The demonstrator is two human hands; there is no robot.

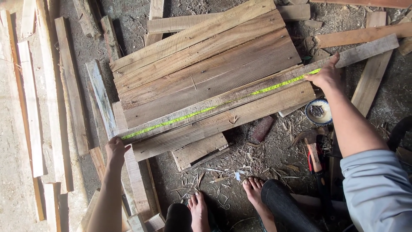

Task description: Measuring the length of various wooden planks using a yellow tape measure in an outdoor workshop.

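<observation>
Your bare feet stand on the chip-strewn ground, with a red-handled tool and a small bowl just to their right. Your left hand pinches one end of the yellow tape measure against the long plank. Farther off, your right hand presses the tape's other end down on that plank, which lies diagonally over the stacked boards.

- Floor: bare grey dirt, littered with wood chips and splinters.
- Loose planks lie lengthwise along the left side of the floor, some pale, some weathered.
- More offcuts lie at the floor's upper right corner.
- Light: even daylight, with soft shadows.
</observation>
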